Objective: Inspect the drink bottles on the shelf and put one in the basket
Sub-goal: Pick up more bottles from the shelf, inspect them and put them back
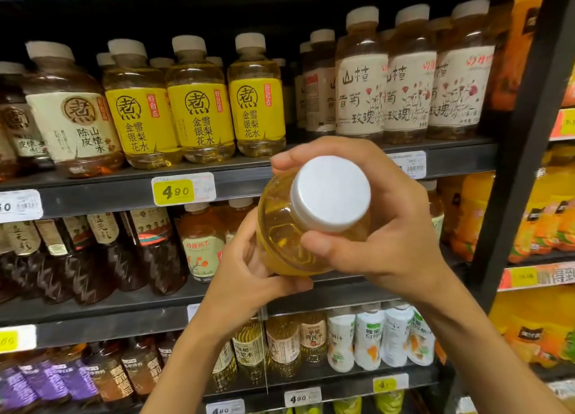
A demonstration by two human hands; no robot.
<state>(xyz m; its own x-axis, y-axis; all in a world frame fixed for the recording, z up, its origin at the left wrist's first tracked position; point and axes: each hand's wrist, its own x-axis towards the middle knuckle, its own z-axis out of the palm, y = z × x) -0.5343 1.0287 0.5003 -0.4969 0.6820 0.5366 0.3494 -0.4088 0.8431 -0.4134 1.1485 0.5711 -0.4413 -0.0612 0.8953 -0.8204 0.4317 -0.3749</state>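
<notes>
We hold one yellow bottle [298, 227], white cap [331, 192] toward us, both hands gripping: left hand [245, 270] underneath, right hand [382, 227] at the neck. Three yellow-labelled bottles [199, 114] stand on the shelf [109, 192] behind.

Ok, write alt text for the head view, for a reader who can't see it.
Two hands hold a bottle of yellow drink, white cap toward the camera: the left hand under its body, the right hand round its neck. Behind are shop shelves of bottled drinks, three with yellow labels.
</notes>
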